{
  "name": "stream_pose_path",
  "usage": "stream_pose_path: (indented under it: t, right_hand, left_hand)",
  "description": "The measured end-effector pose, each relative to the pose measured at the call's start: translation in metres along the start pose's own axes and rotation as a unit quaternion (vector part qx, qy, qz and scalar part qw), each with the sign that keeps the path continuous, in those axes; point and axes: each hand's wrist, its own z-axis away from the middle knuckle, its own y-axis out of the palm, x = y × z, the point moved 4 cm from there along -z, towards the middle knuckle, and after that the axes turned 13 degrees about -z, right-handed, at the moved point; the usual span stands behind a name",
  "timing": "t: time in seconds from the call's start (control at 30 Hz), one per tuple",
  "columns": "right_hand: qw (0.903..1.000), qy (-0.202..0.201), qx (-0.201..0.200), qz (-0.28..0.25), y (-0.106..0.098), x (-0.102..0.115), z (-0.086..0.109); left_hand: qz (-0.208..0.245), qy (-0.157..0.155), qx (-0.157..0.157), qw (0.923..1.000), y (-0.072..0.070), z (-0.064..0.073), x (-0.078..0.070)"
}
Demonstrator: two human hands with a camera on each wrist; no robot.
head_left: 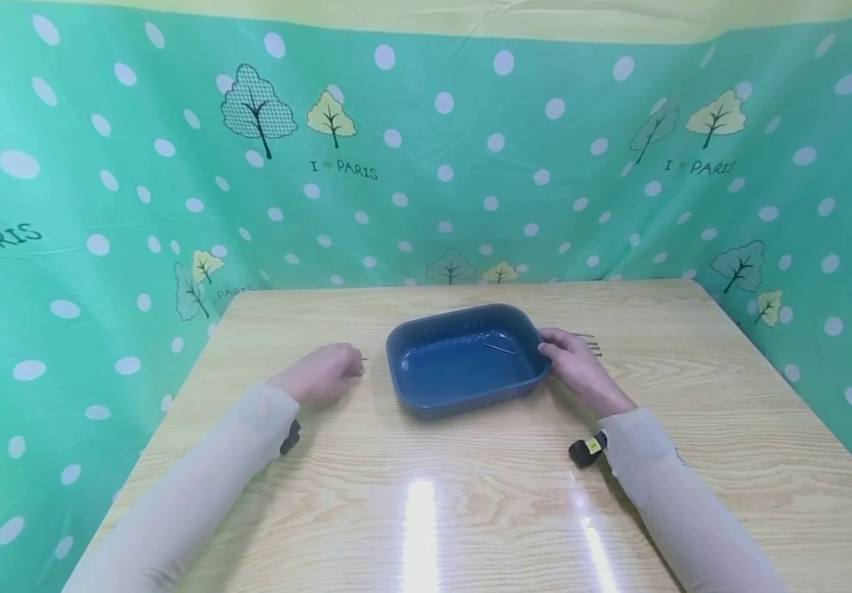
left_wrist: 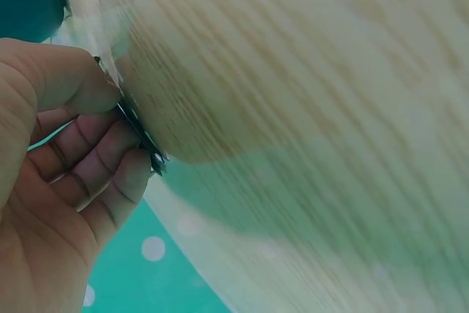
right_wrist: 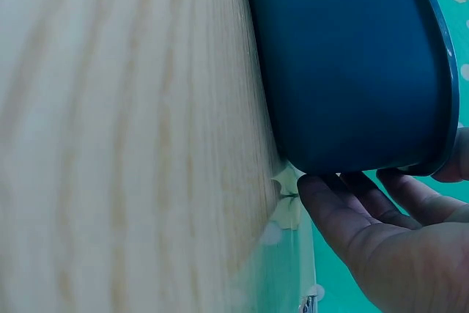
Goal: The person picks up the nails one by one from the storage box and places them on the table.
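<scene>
A dark blue rectangular plastic bin sits on the wooden table, with a thin metal nail lying inside. My right hand grips the bin's right end, thumb at the rim and fingers against the outer wall. Left of the bin, my left hand is low over the table. It pinches a few thin dark nails between thumb and fingers; how many is hard to tell. Several more nails lie on the table just beyond my right hand, partly hidden by it.
The light wooden table reflects bright light near its front. A green polka-dotted cloth hangs behind it and along both sides. A dark wrist camera is strapped beneath the right wrist.
</scene>
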Motion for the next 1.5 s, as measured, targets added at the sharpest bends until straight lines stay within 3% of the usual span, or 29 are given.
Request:
stream_pose_path:
  t: [0.2,0.6,1.0,1.5]
  right_hand:
    - [1.0000,0.001,0.000,0.000,0.000,-0.001,0.000]
    - [1.0000,-0.001,0.003,-0.006,-0.001,-0.001,-0.001]
    - [1.0000,0.001,0.002,-0.004,-0.001,0.000,0.000]
    - [1.0000,-0.001,-0.007,-0.004,-0.001,0.000,-0.001]
  left_hand:
    - [-0.011,0.013,-0.007,0.9998,-0.006,0.001,-0.003]
    - [-0.013,0.026,-0.024,0.9993,-0.033,-0.008,-0.013]
    - [-0.040,0.067,-0.046,0.9959,-0.057,-0.020,-0.036]
    - [-0.039,0.087,-0.057,0.9938,-0.071,-0.040,-0.063]
